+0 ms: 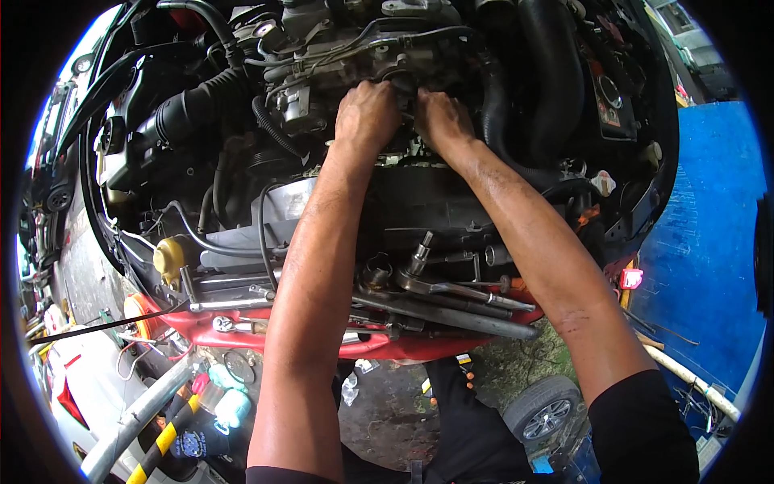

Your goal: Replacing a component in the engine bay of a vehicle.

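Note:
Both my arms reach forward into an open car engine bay (242,145). My left hand (367,117) rests on a part at the middle of the engine (339,56), fingers curled down behind it. Right beside it, almost touching, my right hand (442,121) presses on the same spot, its fingertips hidden among hoses and metal. Whether either hand grips something cannot be made out. Under my forearms, several ratchets and wrenches (439,294) lie on the red front edge (379,347) of the car.
A thick black intake hose (552,73) runs on the right, a ribbed hose (189,109) on the left. A yellow reservoir cap (169,258) sits at front left. A blue wall (709,242) stands right. Below lie a wheel (544,411), bottles (230,403) and a striped bar (161,444).

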`<state>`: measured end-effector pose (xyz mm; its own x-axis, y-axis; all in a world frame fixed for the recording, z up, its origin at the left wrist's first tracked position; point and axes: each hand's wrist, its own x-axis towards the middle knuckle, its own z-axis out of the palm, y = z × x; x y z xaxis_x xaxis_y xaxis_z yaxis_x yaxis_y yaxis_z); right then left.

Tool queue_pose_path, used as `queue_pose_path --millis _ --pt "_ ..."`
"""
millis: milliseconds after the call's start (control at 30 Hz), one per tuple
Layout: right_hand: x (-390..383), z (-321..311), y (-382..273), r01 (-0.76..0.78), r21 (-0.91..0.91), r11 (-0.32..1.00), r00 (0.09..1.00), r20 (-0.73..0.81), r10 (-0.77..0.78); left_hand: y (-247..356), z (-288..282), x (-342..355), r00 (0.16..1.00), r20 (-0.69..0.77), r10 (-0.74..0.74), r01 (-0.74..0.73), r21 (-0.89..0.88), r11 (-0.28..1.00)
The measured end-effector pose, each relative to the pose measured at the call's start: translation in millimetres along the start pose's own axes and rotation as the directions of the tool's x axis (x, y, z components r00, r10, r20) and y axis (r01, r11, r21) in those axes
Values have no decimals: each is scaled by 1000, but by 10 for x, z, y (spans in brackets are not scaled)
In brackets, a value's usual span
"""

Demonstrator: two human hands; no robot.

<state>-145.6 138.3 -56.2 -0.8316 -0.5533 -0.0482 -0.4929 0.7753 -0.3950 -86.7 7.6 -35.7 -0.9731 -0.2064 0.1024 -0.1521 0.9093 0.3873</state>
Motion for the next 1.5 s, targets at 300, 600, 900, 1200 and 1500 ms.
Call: queue_pose_path --millis 300,600,900,1200,1500 --pt "-32 69 103 -47 230 972 999 14 45 -23 7 1 1000 5 5 -5 35 999" --pt "124 185 130 80 -12 997 992 95 -79 -7 24 57 998 -22 53 -53 4 999" --pt "21 78 60 -24 42 999 998 65 22 25 -13 34 997 44 -58 57 30 998" --pt "-6 68 54 -53 125 991 997 66 45 14 -2 -25 999 25 -44 43 21 999" --pt "-34 17 -18 -14 114 993 999 -32 18 -11 4 -15 994 84 -71 63 87 994"
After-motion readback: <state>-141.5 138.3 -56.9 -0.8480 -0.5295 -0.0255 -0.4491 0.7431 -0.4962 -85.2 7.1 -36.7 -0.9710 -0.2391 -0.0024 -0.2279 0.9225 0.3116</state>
